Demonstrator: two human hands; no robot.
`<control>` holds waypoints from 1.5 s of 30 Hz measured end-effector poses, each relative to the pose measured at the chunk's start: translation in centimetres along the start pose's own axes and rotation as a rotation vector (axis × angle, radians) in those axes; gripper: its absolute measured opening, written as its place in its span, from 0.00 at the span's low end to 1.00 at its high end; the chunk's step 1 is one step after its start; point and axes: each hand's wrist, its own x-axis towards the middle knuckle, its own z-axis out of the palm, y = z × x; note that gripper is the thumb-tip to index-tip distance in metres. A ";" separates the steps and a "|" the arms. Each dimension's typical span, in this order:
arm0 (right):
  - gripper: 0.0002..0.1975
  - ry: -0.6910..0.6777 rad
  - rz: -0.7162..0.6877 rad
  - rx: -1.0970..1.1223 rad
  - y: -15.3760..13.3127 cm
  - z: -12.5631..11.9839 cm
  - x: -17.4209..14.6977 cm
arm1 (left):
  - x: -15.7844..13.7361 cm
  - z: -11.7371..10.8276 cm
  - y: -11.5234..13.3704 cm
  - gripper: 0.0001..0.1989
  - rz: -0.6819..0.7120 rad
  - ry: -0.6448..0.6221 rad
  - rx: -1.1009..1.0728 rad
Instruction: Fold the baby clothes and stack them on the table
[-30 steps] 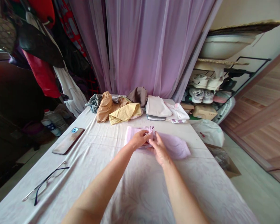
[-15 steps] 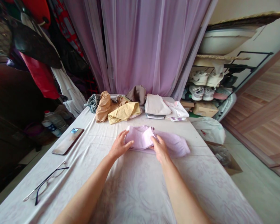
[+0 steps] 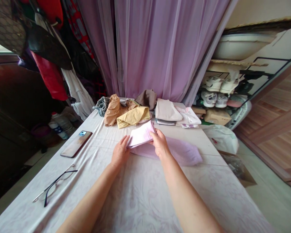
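A lilac ribbed garment lies partly on the table, its right part spread flat. Its left part is folded into a paler, compact panel, tilted up off the cloth underneath. My right hand pinches the panel's right edge, thumb on top and the other fingers partly hidden. At the lower left corner, my left hand holds the panel's edge, its fingertips partly behind the fabric. Beyond the hands is a loose heap of clothes, with a yellow cloth and a tan garment.
Folded clothes sit at the table's far right. On the left are a phone and glasses. A purple curtain hangs behind the table. To the right stand a shoe rack and a plastic bag.
The garment's folded part has been lifted and tilted up between both hands. My left hand has gone from resting spread beside it to holding its edge. The view has shifted slightly left.
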 end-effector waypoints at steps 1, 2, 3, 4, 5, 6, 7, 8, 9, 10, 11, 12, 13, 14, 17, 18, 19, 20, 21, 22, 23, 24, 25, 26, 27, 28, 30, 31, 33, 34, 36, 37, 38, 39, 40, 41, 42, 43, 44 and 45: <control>0.22 0.030 -0.010 -0.122 0.9 -0.4 0.2 | -0.2 -0.2 -0.3 0.34 -0.003 -0.010 0.020; 0.22 0.063 -0.019 -0.261 1.7 -0.8 0.4 | -0.4 -0.3 -0.6 0.33 0.000 -0.021 0.039; 0.21 0.096 -0.029 -0.402 2.6 -1.3 0.5 | -0.5 -0.3 -0.8 0.33 0.009 -0.034 0.058; 0.20 0.129 -0.034 -0.539 3.4 -1.7 0.5 | -0.7 -0.3 -0.8 0.32 0.021 -0.050 0.078; 0.20 0.155 -0.037 -0.664 4.0 -2.0 0.5 | -0.8 -0.3 -0.8 0.32 0.035 -0.071 0.095; 0.21 0.175 -0.038 -0.770 4.5 -2.3 0.5 | -0.9 -0.3 -0.8 0.32 0.047 -0.092 0.110; 0.22 0.187 -0.039 -0.858 4.7 -2.4 0.4 | -1.0 -0.2 -0.7 0.31 0.052 -0.110 0.119; 0.23 0.190 -0.041 -0.925 4.9 -2.5 0.3 | -1.0 -0.2 -0.6 0.31 0.050 -0.124 0.123; 0.24 0.186 -0.045 -0.972 4.9 -2.5 0.2 | -1.1 -0.2 -0.5 0.30 0.042 -0.134 0.119; 0.25 0.180 -0.057 -0.995 4.8 -2.4 0.1 | -1.1 -0.2 -0.5 0.29 0.031 -0.138 0.110; 0.26 0.176 -0.081 -0.994 4.6 -2.3 0.0 | -1.1 -0.2 -0.4 0.28 0.017 -0.136 0.097; 0.26 0.173 -0.118 -0.971 4.5 -2.1 0.0 | -1.2 -0.2 -0.4 0.28 0.005 -0.129 0.083; 0.27 0.172 -0.164 -0.937 4.4 -2.0 -0.1 | -1.2 -0.2 -0.4 0.27 -0.004 -0.120 0.068; 0.27 0.174 -0.213 -0.902 4.3 -1.9 -0.1 | -1.3 -0.3 -0.4 0.27 -0.010 -0.110 0.055; 0.26 0.184 -0.270 -0.928 4.6 -2.0 -0.5 | -1.4 -0.4 -0.4 0.27 -0.014 -0.106 0.033; 0.25 0.191 -0.262 -0.986 4.8 -2.2 -0.7 | -1.4 -0.5 -0.4 0.27 -0.012 -0.115 0.031; 0.24 0.202 -0.259 -1.053 5.1 -2.4 -0.9 | -1.4 -0.5 -0.3 0.26 -0.011 -0.123 0.030; 0.23 0.218 -0.272 -1.113 5.4 -2.6 -1.0 | -1.4 -0.6 -0.2 0.26 -0.012 -0.128 0.030; 0.21 0.235 -0.308 -1.161 5.6 -2.8 -1.2 | -1.3 -0.7 -0.1 0.26 -0.014 -0.131 0.030; 0.21 0.246 -0.364 -1.191 5.8 -2.9 -1.4 | -1.3 -0.8 0.0 0.25 -0.016 -0.131 0.032; 0.20 0.247 -0.430 -1.211 5.9 -3.0 -1.6 | -1.3 -1.0 0.1 0.24 -0.017 -0.131 0.034; 0.20 0.235 -0.495 -1.228 5.9 -3.0 -1.8 | -1.2 -1.1 0.2 0.24 -0.018 -0.135 0.037; 0.21 0.209 -0.551 -1.249 5.8 -3.0 -1.9 | -1.2 -1.2 0.3 0.24 -0.016 -0.141 0.039; 0.22 0.175 -0.590 -1.277 5.8 -2.8 -2.0 | -1.2 -1.3 0.4 0.23 -0.015 -0.146 0.039; 0.24 0.134 -0.612 -1.313 5.7 -2.7 -2.1 | -1.2 -1.4 0.4 0.23 -0.015 -0.147 0.035; 0.25 0.088 -0.613 -1.354 5.7 -2.5 -2.2 | -1.2 -1.4 0.5 0.22 -0.020 -0.142 0.029; 0.27 -0.006 -0.552 -1.428 5.8 -2.2 -2.3 | -1.1 -1.3 0.4 0.20 -0.033 -0.121 0.013; 0.27 -0.050 -0.505 -1.453 5.9 -2.1 -2.4 | -1.1 -1.2 0.4 0.19 -0.038 -0.107 0.006; 0.28 -0.108 -0.416 -1.481 6.1 -2.0 -2.3 | -1.0 -0.9 0.2 0.18 -0.037 -0.076 -0.008; 0.28 -0.123 -0.389 -1.488 6.2 -2.0 -2.3 | -1.0 -0.8 0.2 0.18 -0.030 -0.059 -0.015; 0.28 -0.138 -0.377 -1.496 6.3 -2.1 -2.2 | -0.9 -0.7 0.0 0.16 -0.012 -0.031 -0.031; 0.29 -0.139 -0.381 -1.497 6.4 -2.1 -2.2 | -0.9 -0.7 0.0 0.16 -0.005 -0.021 -0.038; 0.29 -0.139 -0.387 -1.497 6.4 -2.1 -2.2 | -0.8 -0.8 0.0 0.16 -0.006 -0.017 -0.042; 0.29 -0.139 -0.392 -1.496 6.4 -2.1 -2.1 | -0.8 -0.8 0.1 0.16 -0.019 -0.015 -0.044; 0.29 -0.136 -0.397 -1.496 6.4 -2.1 -2.1 | -0.7 -0.9 0.2 0.17 -0.044 -0.013 -0.043; 0.29 -0.131 -0.404 -1.496 6.4 -2.1 -2.1 | -0.7 -1.0 0.3 0.18 -0.077 -0.011 -0.041; 0.29 -0.122 -0.412 -1.496 6.4 -2.1 -2.2 | -0.6 -1.1 0.4 0.20 -0.114 -0.011 -0.041; 0.28 -0.112 -0.422 -1.496 6.5 -2.1 -2.2 | -0.6 -1.2 0.6 0.22 -0.151 -0.015 -0.041; 0.28 -0.100 -0.434 -1.493 6.5 -2.1 -2.3 | -0.5 -1.3 0.7 0.24 -0.184 -0.023 -0.040; 0.28 -0.089 -0.447 -1.488 6.5 -2.1 -2.4 | -0.3 -1.4 0.8 0.25 -0.212 -0.036 -0.036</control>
